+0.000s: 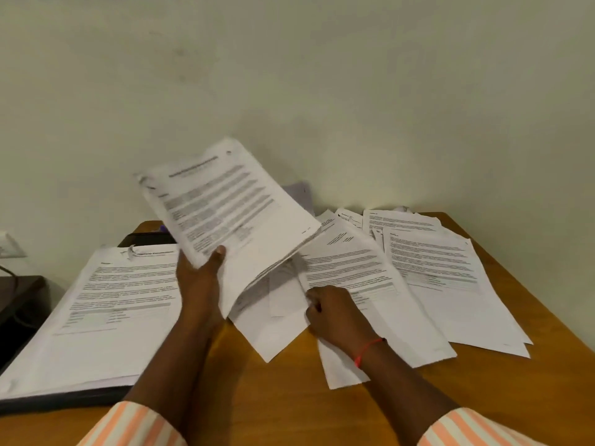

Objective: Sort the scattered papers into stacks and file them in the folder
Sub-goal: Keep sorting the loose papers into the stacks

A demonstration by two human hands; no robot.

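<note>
My left hand [201, 278] grips a bundle of printed papers [225, 201] by its lower edge and holds it tilted up above the table. My right hand [335, 313] pinches the left edge of a printed sheet [351, 268] that lies on the table among scattered papers [431, 265]. At the left, a thick stack of printed pages [96, 310] lies in an open dark folder [64, 399]. More loose sheets [273, 329] lie under the raised bundle.
The wooden table [289, 397] stands against a pale wall. A dark object [141, 239] lies behind the folder. A dark side table [19, 304] stands at the far left, with a wall socket [9, 244] above it. Bare wood shows at the front.
</note>
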